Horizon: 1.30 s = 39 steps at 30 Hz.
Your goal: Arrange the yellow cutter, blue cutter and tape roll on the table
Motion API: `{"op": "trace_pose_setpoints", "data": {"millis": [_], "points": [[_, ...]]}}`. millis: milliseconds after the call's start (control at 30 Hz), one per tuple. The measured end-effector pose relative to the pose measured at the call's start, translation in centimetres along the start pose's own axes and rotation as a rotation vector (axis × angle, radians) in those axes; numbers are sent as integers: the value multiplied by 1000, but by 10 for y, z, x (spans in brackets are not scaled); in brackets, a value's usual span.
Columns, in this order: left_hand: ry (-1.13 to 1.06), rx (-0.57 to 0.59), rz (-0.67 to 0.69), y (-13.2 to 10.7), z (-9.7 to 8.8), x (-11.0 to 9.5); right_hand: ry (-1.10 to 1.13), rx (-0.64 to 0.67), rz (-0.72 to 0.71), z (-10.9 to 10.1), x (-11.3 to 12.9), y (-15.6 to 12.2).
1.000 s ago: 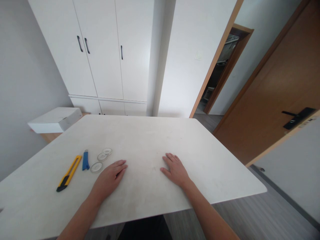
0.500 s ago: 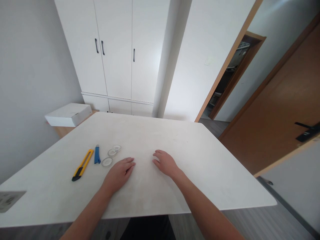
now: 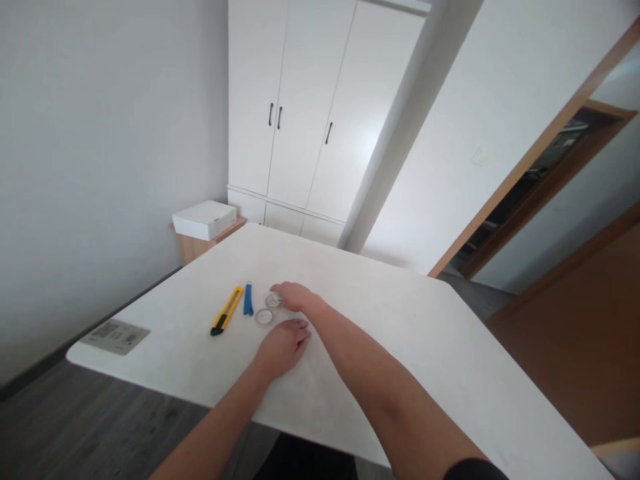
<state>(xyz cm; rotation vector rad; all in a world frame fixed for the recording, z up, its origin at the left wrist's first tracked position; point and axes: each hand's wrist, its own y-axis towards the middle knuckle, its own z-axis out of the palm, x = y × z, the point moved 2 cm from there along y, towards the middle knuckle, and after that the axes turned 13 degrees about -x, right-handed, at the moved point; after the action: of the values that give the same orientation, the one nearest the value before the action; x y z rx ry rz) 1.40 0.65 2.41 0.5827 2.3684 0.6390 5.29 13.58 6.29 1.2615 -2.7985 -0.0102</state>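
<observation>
My right hand (image 3: pixel 296 295) reaches across above my left and lies over the farther flat round discs with clear rims. Its thumb side and a fingertip show at the discs' far edge; the other fingers are hidden, so I cannot tell whether it grips one. One disc (image 3: pixel 273 301) shows partly beside it, and a nearer disc (image 3: pixel 265 317) lies fully in view. My left hand (image 3: pixel 284 343) rests palm down on the table, fingers stretched out, holding nothing. To the left lie a blue cutter (image 3: pixel 249 301) and a yellow utility knife (image 3: pixel 227 311) with black parts.
The white table (image 3: pixel 380 320) carries a grey printed label (image 3: pixel 116 336) near its left corner. Beyond its far left edge, a white box (image 3: pixel 205 220) sits on a wooden stand. White cabinets (image 3: pixel 300 120) stand behind the table.
My right hand has moved left and forward onto the farther discs, covering part of them. My left hand stays resting on the table. The view has turned left.
</observation>
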Motion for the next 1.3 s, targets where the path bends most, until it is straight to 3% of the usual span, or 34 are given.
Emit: {"op": "trace_pose_setpoints", "data": {"millis": [200,633,867,1067,1300], "points": [[5,-14,-11,0,0,-1,-2,-61,-52,-9,2,2],[-13,-7,-21,2,-5,-4,-132,104,-142,-9,22,11],[7,-15,-12,2,-4,-4,16,20,-99,-26,35,-1],[152,15,-126,-3,3,0,12,57,-123,-19,57,-16],[197,4,-151,-6,6,1,-74,76,-102,-15,62,-16]]}}
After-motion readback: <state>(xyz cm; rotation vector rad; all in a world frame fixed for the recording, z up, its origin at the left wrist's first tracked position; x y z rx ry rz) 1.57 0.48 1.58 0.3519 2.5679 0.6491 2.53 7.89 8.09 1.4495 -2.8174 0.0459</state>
